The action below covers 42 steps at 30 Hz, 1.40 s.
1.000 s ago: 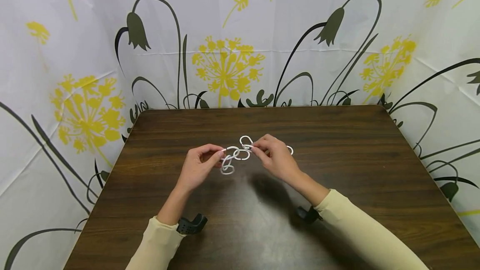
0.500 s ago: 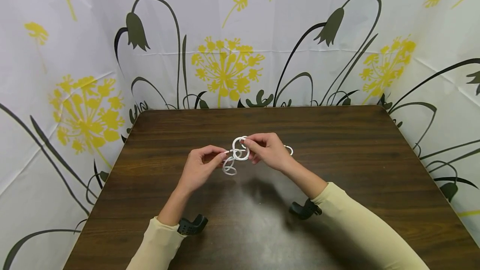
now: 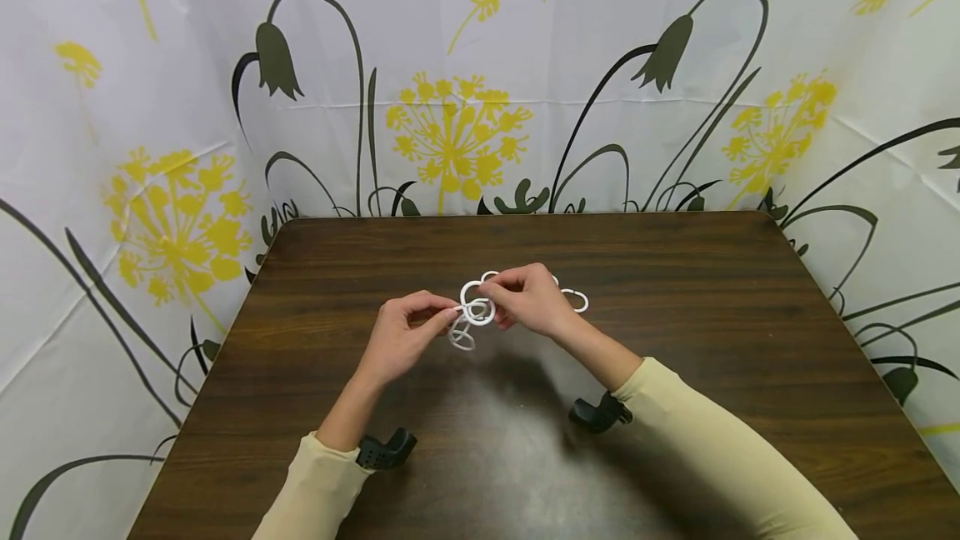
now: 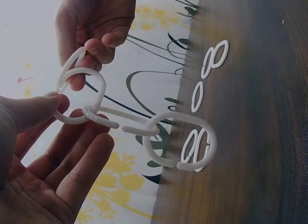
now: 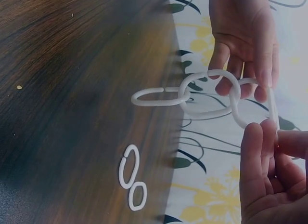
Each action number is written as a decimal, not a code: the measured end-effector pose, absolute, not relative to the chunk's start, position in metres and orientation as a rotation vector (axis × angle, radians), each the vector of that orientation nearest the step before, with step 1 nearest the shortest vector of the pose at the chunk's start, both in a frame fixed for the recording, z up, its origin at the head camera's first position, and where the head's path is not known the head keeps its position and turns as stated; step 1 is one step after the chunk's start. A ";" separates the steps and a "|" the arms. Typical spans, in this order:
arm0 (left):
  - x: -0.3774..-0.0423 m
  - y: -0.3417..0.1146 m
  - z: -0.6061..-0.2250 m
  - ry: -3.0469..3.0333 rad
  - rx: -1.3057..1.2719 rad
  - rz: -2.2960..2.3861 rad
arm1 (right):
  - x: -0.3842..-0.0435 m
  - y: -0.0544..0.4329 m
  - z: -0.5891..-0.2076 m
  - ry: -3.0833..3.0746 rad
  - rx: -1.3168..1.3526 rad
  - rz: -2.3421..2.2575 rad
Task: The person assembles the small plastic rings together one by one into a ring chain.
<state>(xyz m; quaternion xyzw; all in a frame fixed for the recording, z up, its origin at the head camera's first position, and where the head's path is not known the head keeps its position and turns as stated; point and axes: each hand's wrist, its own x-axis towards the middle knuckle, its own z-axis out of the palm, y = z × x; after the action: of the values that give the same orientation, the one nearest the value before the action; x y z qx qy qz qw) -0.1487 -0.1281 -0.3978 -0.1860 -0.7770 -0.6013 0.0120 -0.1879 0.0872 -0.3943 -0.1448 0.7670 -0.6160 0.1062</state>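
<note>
My left hand (image 3: 401,332) pinches a white plastic chain link (image 4: 100,84) between thumb and fingertips. From it hang a middle link (image 4: 103,120) and a lowest link (image 4: 211,137), joined as a short chain; both have a small gap in the ring. With thumb and forefinger my right hand (image 3: 536,302) holds another white link (image 5: 273,106) right up at the left-hand one. The two rings overlap in the head view. Whether they are hooked together, I cannot tell. Both hands are above the table, the left one's other fingers spread beneath the chain.
Several loose white links lie on the dark wood table (image 3: 675,273), partly hidden behind the right hand; one link (image 3: 577,300) shows to its right. A floral curtain (image 3: 480,40) hangs behind the table. Each wrist wears a black camera mount (image 3: 386,450).
My right hand has come left and picked up a link from the table's loose ones, bringing it against the left-hand link. The left hand has barely moved, its chain still hanging.
</note>
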 end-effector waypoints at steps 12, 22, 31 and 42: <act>-0.158 -0.135 -0.417 -2.366 -0.576 -1.925 | -0.188 0.084 -0.396 2.318 -0.399 -1.788; -0.157 -0.138 -0.419 -2.341 -0.540 -2.006 | -0.191 0.090 -0.398 2.229 -0.369 -1.923; -0.155 -0.142 -0.420 -2.352 -0.523 -2.017 | -0.187 0.092 -0.395 2.119 -0.370 -2.016; -0.156 -0.138 -0.413 -2.365 -0.519 -2.034 | -0.181 0.088 -0.398 1.964 -0.411 -2.066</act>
<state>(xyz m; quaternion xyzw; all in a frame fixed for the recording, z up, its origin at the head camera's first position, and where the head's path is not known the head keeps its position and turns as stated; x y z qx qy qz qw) -0.1563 -0.1378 -0.4131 -0.1641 -0.7478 -0.6432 -0.0103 -0.1812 0.0885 -0.3982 -0.1415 0.6760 -0.7114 0.1304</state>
